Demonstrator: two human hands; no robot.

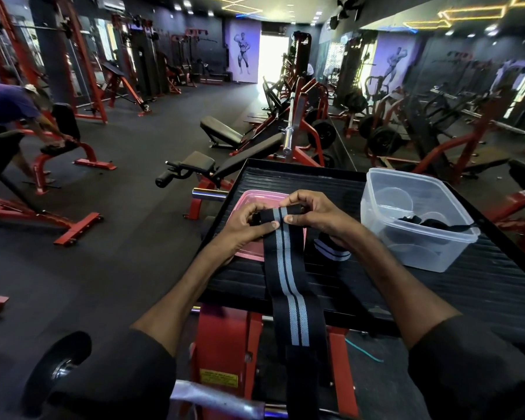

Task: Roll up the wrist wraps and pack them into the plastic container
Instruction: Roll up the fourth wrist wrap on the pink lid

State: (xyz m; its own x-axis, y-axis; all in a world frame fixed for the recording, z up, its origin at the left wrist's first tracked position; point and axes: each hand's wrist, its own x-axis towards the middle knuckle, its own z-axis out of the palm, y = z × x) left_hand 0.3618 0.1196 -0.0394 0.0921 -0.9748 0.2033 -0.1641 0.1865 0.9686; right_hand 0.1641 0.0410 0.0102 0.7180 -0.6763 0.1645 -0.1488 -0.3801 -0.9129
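A long black wrist wrap (288,277) with two light blue stripes hangs from my hands down over the near edge of the black ribbed platform (482,286). My left hand (246,225) and my right hand (312,212) both pinch its top end, thumbs on the stripes. A second wrap (331,251), rolled, lies on the platform just under my right wrist. The clear plastic container (419,219) stands open to the right, with dark wrap material in its bottom.
A pink lid (252,197) lies flat under my left hand. The platform belongs to a red gym machine (225,338). Benches, barbells and red racks fill the floor beyond, and a person (9,107) bends over a bench at far left.
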